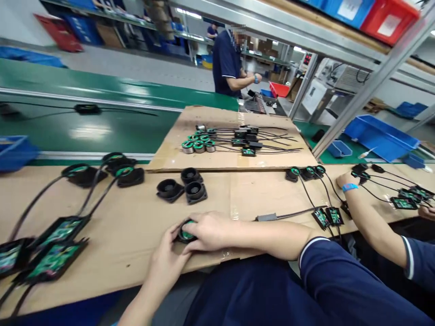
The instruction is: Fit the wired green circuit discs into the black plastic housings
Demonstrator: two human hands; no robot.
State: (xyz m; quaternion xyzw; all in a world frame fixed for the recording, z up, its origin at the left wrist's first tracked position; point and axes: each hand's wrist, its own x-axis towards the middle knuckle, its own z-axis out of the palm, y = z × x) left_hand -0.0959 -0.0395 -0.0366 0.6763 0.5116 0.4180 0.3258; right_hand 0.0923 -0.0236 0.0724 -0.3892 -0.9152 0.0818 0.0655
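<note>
A black fan housing (185,233) with a green circuit ring inside sits low at the near edge of the cardboard. Curled around its left and near side, my left hand (167,256) grips it. My right hand (207,230) reaches over from the right, its fingers pressing down on the green ring; the palm hides part of the housing. Just beyond my hands lie three black fan housings (195,192), close together. Past my right forearm is a grey rectangular module (267,218) with a black cable.
Circuit boards in black cases (56,260), cabled to fans (129,175), lie left. Coils (199,146) wired to small boards rest on a raised cardboard sheet (217,118). A co-worker's hand (347,181) handles similar parts at right. A metal post (367,86) and blue bin (382,138) stand behind.
</note>
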